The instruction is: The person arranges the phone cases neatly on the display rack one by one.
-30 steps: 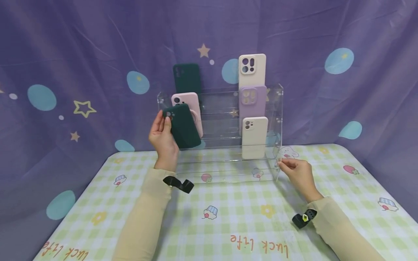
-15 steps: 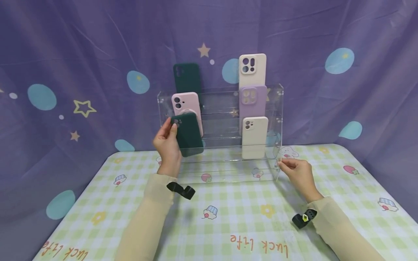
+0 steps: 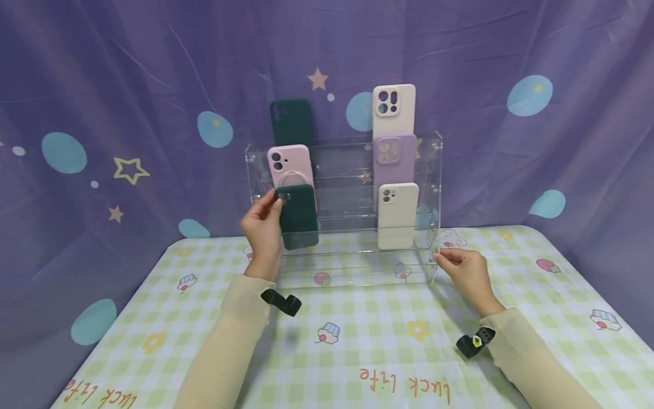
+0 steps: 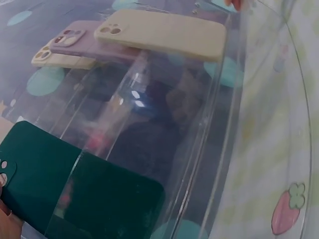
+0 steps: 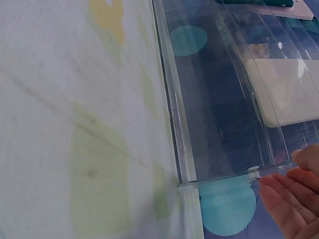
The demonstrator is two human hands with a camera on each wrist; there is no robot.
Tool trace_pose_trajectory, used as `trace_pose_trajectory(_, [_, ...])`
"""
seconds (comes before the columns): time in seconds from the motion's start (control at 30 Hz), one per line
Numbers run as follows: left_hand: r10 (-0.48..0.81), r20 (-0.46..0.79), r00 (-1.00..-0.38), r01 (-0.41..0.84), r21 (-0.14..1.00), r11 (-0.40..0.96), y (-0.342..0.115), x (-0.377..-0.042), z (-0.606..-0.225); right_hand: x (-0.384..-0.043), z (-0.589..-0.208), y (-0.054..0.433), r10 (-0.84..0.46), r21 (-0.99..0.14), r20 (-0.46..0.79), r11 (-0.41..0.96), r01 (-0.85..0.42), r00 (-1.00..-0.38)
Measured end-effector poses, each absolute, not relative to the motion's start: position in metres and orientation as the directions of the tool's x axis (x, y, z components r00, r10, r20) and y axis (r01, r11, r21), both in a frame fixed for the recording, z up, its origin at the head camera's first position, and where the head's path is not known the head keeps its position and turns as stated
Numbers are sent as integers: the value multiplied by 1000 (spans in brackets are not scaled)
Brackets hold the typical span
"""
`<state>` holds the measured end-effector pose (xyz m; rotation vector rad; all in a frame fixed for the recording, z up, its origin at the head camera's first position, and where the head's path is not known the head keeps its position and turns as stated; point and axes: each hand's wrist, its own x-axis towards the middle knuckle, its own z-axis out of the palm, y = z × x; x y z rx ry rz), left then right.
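My left hand point(image 3: 263, 230) pinches a dark green phone case point(image 3: 298, 218) by its upper left edge, near the camera holes. The lower part of this case sits behind the clear front lip of a tiered acrylic display rack point(image 3: 347, 241), as the left wrist view also shows. Behind it stand a pink phone case point(image 3: 286, 162) with a ring and another dark green phone case point(image 3: 292, 122). With thumb and fingers, my right hand point(image 3: 465, 272) pinches the rack's right side edge low down. In the right wrist view the fingertips point(image 5: 299, 155) meet that edge.
At the rack's right, a cream phone case point(image 3: 398, 218), a purple phone case point(image 3: 401, 162) and a white phone case point(image 3: 406, 122) rise tier by tier. A checkered tablecloth point(image 3: 368, 324) lies under the rack; a purple curtain point(image 3: 153, 74) hangs behind.
My left hand has lowered the green phone case and moved it slightly right, turning it more upright into the front tier. More of the pink case shows. My right hand has stayed put.
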<state>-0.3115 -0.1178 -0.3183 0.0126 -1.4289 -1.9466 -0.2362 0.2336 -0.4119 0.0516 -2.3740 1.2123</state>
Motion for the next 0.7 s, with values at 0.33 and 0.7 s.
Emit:
trace_pose_trajectory(0.33, [-510, 443, -737, 518, 856, -6, -126, -312, -329, -237, -412, 234, 177, -755, 433, 606, -249, -884])
trace_pose_trajectory(0.7, [-513, 567, -645, 539, 813, 222, -131, -312, -330, -236, -412, 234, 180, -762, 431, 598, -249, -884])
